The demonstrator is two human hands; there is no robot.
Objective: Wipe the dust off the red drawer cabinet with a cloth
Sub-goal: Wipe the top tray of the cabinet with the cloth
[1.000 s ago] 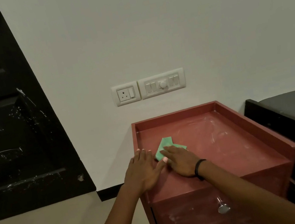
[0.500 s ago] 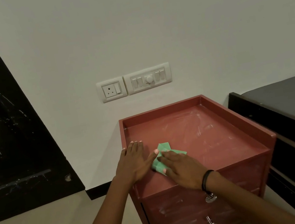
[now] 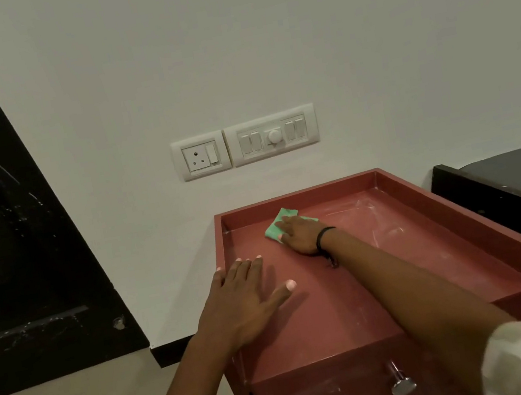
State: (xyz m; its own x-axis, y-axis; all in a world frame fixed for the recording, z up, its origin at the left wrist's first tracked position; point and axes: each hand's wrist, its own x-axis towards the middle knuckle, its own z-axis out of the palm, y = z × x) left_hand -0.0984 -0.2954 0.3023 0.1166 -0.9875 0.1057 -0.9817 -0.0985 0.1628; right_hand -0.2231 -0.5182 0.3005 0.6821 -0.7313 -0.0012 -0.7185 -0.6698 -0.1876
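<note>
Red drawer cabinet (image 3: 406, 279), green cloth (image 3: 273, 228) under flat right hand (image 3: 298, 234).

My left grip (image 3: 241, 305) is lying flat by the left rim of the red cabinet (image 3: 389, 282), blocking that near corner. My right grip (image 3: 298, 234) is pressing the cloth (image 3: 275, 228) near the back rim, which is hemming it in. The dusty right half is lying open.
</note>
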